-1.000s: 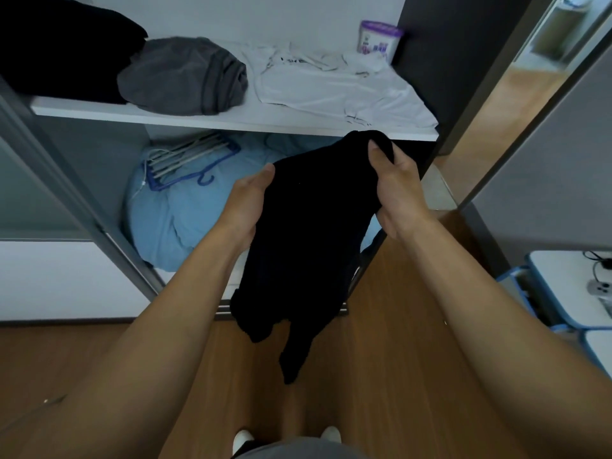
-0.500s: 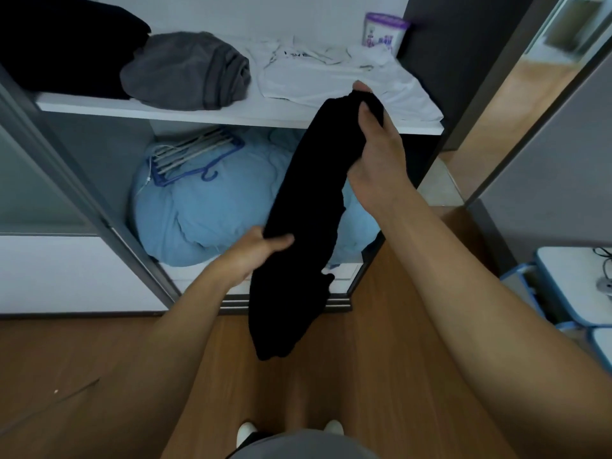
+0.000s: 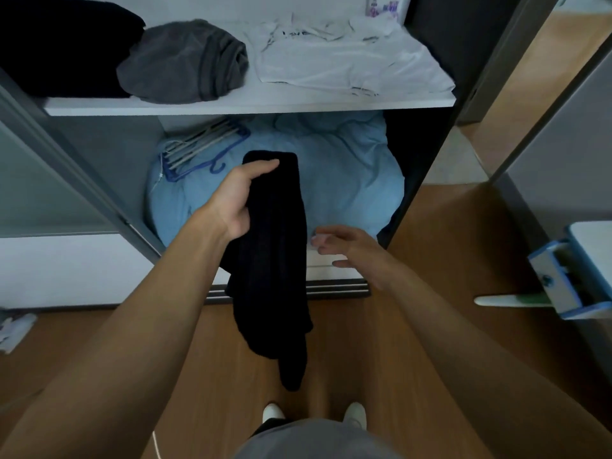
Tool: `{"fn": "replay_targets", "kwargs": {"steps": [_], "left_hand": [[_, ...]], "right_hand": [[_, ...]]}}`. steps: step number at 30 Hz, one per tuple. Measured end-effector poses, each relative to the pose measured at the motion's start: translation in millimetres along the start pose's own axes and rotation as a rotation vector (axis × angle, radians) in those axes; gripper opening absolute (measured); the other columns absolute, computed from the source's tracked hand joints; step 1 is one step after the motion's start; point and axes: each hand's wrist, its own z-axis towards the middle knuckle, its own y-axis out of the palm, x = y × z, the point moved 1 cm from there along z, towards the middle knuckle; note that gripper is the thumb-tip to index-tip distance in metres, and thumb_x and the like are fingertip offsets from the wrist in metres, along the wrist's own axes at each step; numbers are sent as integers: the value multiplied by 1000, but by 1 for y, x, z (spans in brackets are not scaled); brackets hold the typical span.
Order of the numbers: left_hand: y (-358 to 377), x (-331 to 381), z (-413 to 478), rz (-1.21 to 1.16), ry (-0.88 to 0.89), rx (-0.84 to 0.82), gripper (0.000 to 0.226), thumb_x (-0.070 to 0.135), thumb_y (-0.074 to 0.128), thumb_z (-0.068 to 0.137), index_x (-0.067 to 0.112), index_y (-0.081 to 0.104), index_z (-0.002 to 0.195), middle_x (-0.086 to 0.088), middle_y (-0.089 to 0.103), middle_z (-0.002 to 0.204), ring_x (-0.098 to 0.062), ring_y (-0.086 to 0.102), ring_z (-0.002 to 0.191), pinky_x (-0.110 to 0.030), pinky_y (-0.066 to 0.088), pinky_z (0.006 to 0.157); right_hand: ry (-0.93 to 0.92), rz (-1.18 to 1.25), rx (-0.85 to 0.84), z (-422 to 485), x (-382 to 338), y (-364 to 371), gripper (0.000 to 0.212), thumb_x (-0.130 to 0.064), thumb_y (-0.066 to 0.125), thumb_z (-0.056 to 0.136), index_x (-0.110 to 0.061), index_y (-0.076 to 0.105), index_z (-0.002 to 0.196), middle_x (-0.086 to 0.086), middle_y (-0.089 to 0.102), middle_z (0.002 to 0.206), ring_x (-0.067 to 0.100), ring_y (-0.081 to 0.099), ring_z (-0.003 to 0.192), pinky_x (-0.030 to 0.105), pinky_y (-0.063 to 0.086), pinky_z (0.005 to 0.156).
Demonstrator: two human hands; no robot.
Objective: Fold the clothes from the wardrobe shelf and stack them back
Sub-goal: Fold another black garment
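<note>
A black garment (image 3: 275, 260) hangs in a long narrow strip in front of the wardrobe, draped over my left hand (image 3: 236, 200), which grips its top end. My right hand (image 3: 347, 246) is open beside the garment's middle, fingers spread and blurred, holding nothing. On the white wardrobe shelf (image 3: 251, 104) above lie a white T-shirt (image 3: 344, 64) spread flat at the right, a bunched grey garment (image 3: 185, 64) in the middle and a black pile (image 3: 63, 44) at the left.
Under the shelf a light blue duvet (image 3: 347, 180) fills the compartment, with hangers (image 3: 202, 150) on top. A sliding door frame (image 3: 76, 180) stands left. A white and blue table (image 3: 576, 276) juts in at the right. Wooden floor lies below, my feet (image 3: 314, 415) on it.
My right hand let go of the garment's top and dropped to its side, open. My left hand took over the top end and the garment now hangs lower, below the shelf.
</note>
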Motion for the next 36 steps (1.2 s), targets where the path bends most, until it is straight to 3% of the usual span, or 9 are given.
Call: {"fn": "replay_targets", "kwargs": {"steps": [3,7,10,13,17,22,28,32,36], "left_hand": [[6,-3,-1,-8,-24,-15,28,32,57,96,8,72,93,-8,72,86,-20,72,74,-28,59,68],[17,-4,-7,-16,-37,-169,35,27,43,103,4,68,97,-12,74,86,-22,73,74,-29,58,66],[20,-1,-14,42,46,-258,13,8,50,88,3,62,87,-12,69,84,-21,68,72,-29,57,64],[-2,2,-13,76,201,-139,26,-10,45,67,10,55,80,-6,67,86,-19,68,85,-30,57,78],[-30,-19,3,386,298,93,39,-19,47,83,10,64,103,9,70,94,-7,63,96,-18,48,83],[-38,-62,32,678,386,448,59,10,86,71,15,48,115,-4,43,118,-13,46,106,-20,40,96],[-36,-100,46,1031,141,-18,5,7,65,78,12,64,81,0,63,82,-13,61,79,-19,46,72],[-52,-101,38,789,107,322,30,7,52,87,17,52,60,2,51,57,-16,49,54,-20,34,45],[-44,-72,24,169,-15,346,29,20,46,94,16,70,77,-2,69,67,-18,66,59,-20,49,52]], "right_hand": [[-159,-53,-63,-7,-18,19,26,-31,70,92,-50,60,107,-30,68,107,-13,62,103,17,52,94],[-366,-182,66,-1,-24,47,69,-33,78,82,-39,37,137,-19,52,136,-4,51,122,14,43,100],[-387,-184,299,8,-32,49,26,-9,60,92,-15,55,118,2,64,105,13,61,94,26,47,79],[-298,80,307,10,-43,33,26,-4,47,93,-16,49,70,-1,49,63,12,47,58,28,36,58],[-170,546,160,7,-67,13,5,-16,54,79,-16,58,78,2,54,72,16,52,66,31,42,67],[-123,502,110,1,-91,0,34,-17,55,74,-27,47,42,-8,46,48,6,43,44,20,35,46],[-80,609,98,-5,-84,-21,31,-17,52,89,-18,56,59,-3,53,57,11,51,56,19,44,53],[-111,731,199,-13,-66,-40,33,-22,55,86,-20,70,56,-2,64,64,12,62,58,23,51,58],[-45,796,384,-13,-39,-52,31,-20,48,91,-19,70,69,-1,67,64,15,66,58,24,53,54]]}}
